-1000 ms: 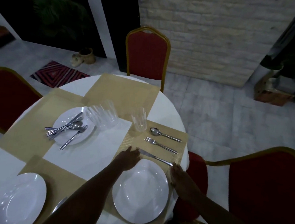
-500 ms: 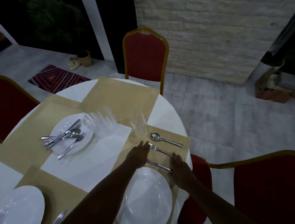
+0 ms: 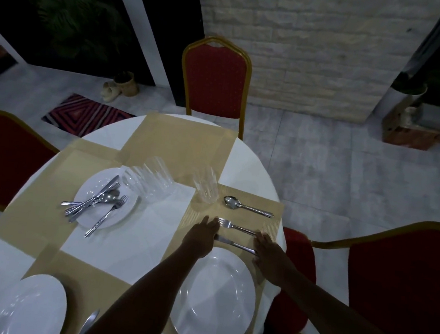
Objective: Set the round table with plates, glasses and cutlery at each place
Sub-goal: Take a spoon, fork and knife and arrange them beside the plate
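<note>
Plates first, going from the left: one plate (image 3: 32,310) sits near me at the left edge, and a far plate (image 3: 106,196) carries the spare cutlery (image 3: 96,204) piled across it. Just right of that plate stand the spare glasses (image 3: 150,180), bunched together. Further right is the place I am working on: a glass (image 3: 206,185) at the far corner of the mat (image 3: 267,225), then a spoon (image 3: 247,208), a fork (image 3: 237,227) and a knife (image 3: 236,245) in rows, with a plate (image 3: 215,302) nearest me.

A second ago both hands were at the knife; now they have moved up to the fork. My left hand (image 3: 202,236) lies flat and open with its fingertips at the tines, and my right hand (image 3: 269,253) lies open at the handle ends of fork and knife. Neither grips anything; they only nudge. I judge this place nearly done, needing just the fork squared up. The other places lack glasses and cutlery of their own.
</note>
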Motion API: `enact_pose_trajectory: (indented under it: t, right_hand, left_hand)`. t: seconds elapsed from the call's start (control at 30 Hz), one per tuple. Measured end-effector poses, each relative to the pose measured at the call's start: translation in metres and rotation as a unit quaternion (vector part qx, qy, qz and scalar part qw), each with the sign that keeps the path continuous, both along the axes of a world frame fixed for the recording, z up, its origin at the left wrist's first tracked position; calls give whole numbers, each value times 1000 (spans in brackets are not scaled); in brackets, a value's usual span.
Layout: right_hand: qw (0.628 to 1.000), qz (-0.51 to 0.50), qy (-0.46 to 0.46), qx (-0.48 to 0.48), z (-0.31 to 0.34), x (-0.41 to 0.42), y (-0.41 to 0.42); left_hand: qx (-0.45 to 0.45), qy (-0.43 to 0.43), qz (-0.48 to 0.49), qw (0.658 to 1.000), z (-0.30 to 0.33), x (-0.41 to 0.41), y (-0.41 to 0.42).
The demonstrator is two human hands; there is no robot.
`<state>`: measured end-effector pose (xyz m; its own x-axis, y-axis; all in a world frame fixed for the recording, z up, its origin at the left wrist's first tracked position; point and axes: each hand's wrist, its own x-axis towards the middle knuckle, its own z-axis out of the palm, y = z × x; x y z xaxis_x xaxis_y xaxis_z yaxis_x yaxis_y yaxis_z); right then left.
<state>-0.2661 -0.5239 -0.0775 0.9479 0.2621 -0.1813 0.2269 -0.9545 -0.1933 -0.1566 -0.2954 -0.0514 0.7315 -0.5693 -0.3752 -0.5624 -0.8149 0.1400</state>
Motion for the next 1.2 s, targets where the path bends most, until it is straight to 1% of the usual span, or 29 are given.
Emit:
enact_pose_trajectory:
  t: [0.07, 0.13, 0.17, 0.2, 0.23, 0.27, 0.3, 0.33, 0.37, 0.4, 0.53, 0.67, 0.77, 0.9, 0.97, 1.03, 1.1, 1.2]
  right_hand:
    - [1000, -17, 6, -6, 4, 5, -1]
    - [997, -66, 13, -37, 8, 13, -4]
    - [996, -58, 5, -63, 7, 18, -5]
    - [996, -26, 7, -79, 3, 24, -8]
    - [996, -11, 24, -87, 2, 30, -10]
    - [994, -34, 41, -91, 7, 37, -11]
    - [993, -84, 50, -71, 13, 44, -13]
    - [991, -110, 66, -24, 17, 50, -13]
    - [990, -120, 72, 24, 20, 57, -13]
    - [988, -122, 79, 46, 21, 62, -12]
    - [983, -139, 101, 59, 16, 70, -8]
    - [987, -116, 94, 52, 0, 62, -4]
    - [987, -114, 101, 48, 3, 64, -3]
    - [989, -112, 79, 58, 8, 61, -3]
    - [993, -101, 42, 48, 11, 55, -5]
    - [999, -52, 3, 7, 14, 45, -3]
    - [999, -3, -41, -34, 10, 28, 3]
    - [999, -28, -35, -13, 3, -2, 9]
  left_hand:
    - [-10, 2, 14, 1000, 1, 3, -3]
    - [-9, 4, 22, 1000, 2, 8, -8]
    - [-4, 2, 17, 1000, 2, 12, -12]
    - [-1, 0, 10, 1000, 3, 16, -16]
    - [-1, -5, 2, 1000, 5, 21, -21]
    - [0, -11, -6, 1000, 9, 25, -26]
    - [-2, -21, -15, 1000, 12, 28, -32]
    - [-5, -29, -23, 999, 14, 32, -37]
    - [-10, -34, -30, 999, 15, 35, -42]
    - [-12, -33, -31, 999, 15, 37, -45]
    - [45, -17, -46, 998, 5, 41, -44]
    - [47, -16, -57, 997, 2, 41, -34]
    - [57, -15, -60, 996, 0, 43, -31]
    - [37, -14, -56, 998, 0, 40, -29]
    - [29, -5, -48, 998, 6, 35, -25]
    - [2, -4, -41, 999, 11, 28, -17]
    - [-6, -14, -50, 999, 10, 23, -3]
    - [-9, -28, -75, 997, 2, 19, 19]
